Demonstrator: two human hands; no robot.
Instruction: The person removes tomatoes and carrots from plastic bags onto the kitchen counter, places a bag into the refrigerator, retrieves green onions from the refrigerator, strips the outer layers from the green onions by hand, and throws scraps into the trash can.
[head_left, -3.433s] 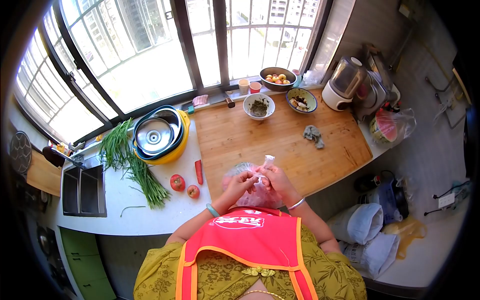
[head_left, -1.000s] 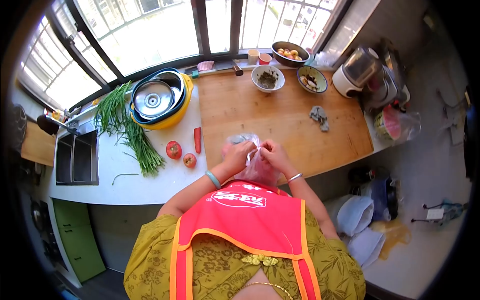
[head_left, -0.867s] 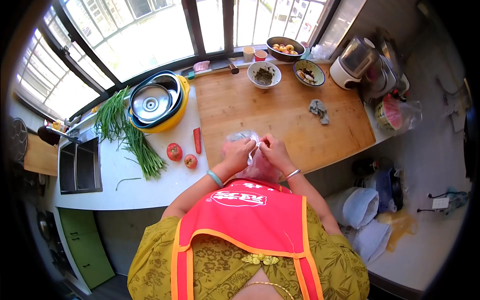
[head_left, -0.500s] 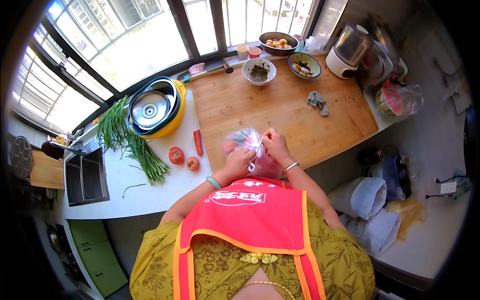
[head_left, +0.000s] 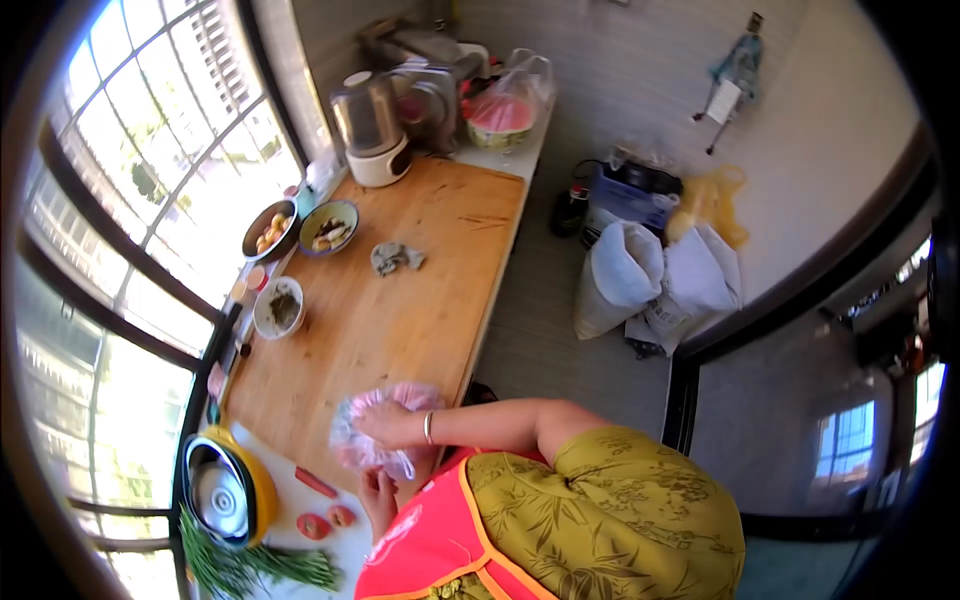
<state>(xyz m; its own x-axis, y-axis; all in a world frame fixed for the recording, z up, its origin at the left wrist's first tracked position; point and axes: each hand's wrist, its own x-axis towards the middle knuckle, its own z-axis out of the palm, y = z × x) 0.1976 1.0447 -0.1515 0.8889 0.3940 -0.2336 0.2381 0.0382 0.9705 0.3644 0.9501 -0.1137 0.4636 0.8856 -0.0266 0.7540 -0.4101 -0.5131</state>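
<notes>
So the plastic bag [head_left: 365, 450] is sitting on the wooden board [head_left: 440, 235], at the end closest to the person's body. It's see-through, kinda pinkish, all bunched up and full of something I can't make out. The right hand [head_left: 392, 425], the one with the silver bracelet [head_left: 428, 428], is laid over the top of it, palm down. Its fingertips are lost in the plastic, so I can't tell if they're pinching any of it. The left hand [head_left: 378, 494] is right at the bag's lower edge, close to the red apron [head_left: 425, 535], fingers bent. Too blurry to say if it's gripping anything.

Two red round fruits [head_left: 313, 526] and a carrot [head_left: 316, 482] are on the white surface [head_left: 275, 440] just beside the board, near a yellow basin [head_left: 262, 490] with a metal lid [head_left: 220, 500] in it and a bunch of long greens [head_left: 215, 565].

Over on the window side there's a white bowl [head_left: 265, 318] with dark green stuff in it, a patterned bowl [head_left: 345, 215], and a metal bowl [head_left: 250, 240] of small round fruit. A crumpled gray cloth [head_left: 397, 259] lies on the board near the patterned bowl. At the far end you've got a blender-looking machine [head_left: 372, 130] and a cut watermelon [head_left: 500, 115] under plastic. White sacks [head_left: 622, 265] are standing on the floor.
</notes>
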